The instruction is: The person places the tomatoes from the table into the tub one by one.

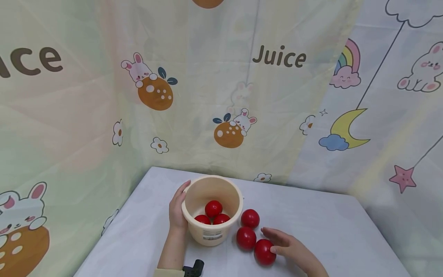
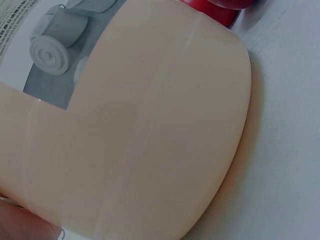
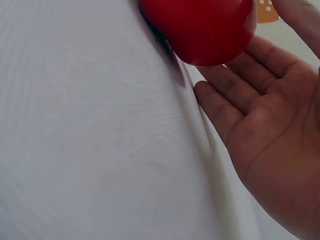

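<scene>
In the head view, a cream plastic bucket [image 1: 212,233] stands on the white-covered table, with three red tomatoes inside, one being the upper tomato [image 1: 213,208]. My left hand [image 1: 177,211] holds the bucket's left side, fingers curved along the wall up to the rim. The left wrist view is mostly filled by the bucket wall [image 2: 150,120]. Right of the bucket, my right hand [image 1: 292,248] is around the nearest loose tomato [image 1: 264,252], thumb overlapping its edge. In the right wrist view, this tomato [image 3: 205,30] shows dark green underneath, and the fingers extend loosely beside it.
Two more loose tomatoes, the middle tomato [image 1: 246,238] and the far tomato [image 1: 250,218], lie beside the bucket. A printed fabric curtain [image 1: 194,84] hangs behind the table [image 1: 332,227]. A black strap device [image 1: 194,268] is on the left wrist.
</scene>
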A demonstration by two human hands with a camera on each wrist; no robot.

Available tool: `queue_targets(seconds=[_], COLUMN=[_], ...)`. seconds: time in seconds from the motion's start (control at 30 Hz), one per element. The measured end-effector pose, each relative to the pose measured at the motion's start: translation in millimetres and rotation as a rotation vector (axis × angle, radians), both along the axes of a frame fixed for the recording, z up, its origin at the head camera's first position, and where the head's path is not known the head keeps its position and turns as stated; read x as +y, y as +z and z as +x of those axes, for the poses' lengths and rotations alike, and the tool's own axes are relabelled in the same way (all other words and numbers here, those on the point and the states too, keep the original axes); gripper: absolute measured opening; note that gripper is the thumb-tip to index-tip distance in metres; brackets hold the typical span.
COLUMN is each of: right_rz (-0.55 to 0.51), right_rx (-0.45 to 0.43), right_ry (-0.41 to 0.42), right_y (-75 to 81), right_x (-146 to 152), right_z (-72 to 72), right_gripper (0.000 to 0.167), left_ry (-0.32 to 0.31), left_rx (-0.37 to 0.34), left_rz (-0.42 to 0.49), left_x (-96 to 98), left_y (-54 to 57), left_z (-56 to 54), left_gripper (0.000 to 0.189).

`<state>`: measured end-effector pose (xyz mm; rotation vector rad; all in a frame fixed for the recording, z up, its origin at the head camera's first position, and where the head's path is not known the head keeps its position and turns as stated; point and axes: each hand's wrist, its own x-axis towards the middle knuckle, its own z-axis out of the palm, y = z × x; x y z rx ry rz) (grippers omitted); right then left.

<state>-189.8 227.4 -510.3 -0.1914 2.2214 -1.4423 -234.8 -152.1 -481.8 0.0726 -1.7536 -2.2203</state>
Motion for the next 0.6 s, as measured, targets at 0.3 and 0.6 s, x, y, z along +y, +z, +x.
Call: queue_targets(seconds=[0.3,0.6], right_rz=[-0.023,-0.031], right_rx=[-0.027,-0.04], right_ry=[-0.018,-0.03], right_y=[-5.9,-5.1], right_x=[2.3,0.7], right_z=[0.0,3.7], right_gripper=[0.073,0.074], left_ry=[-0.013,-0.028], left_rx=[-0.013,-0.012], left_rz=[0.02,0.023], left_x=[0.2,-0.4], left_y=[1.5,0.9], left_z=[1.4,1.1], left_gripper=[0.04,0.04])
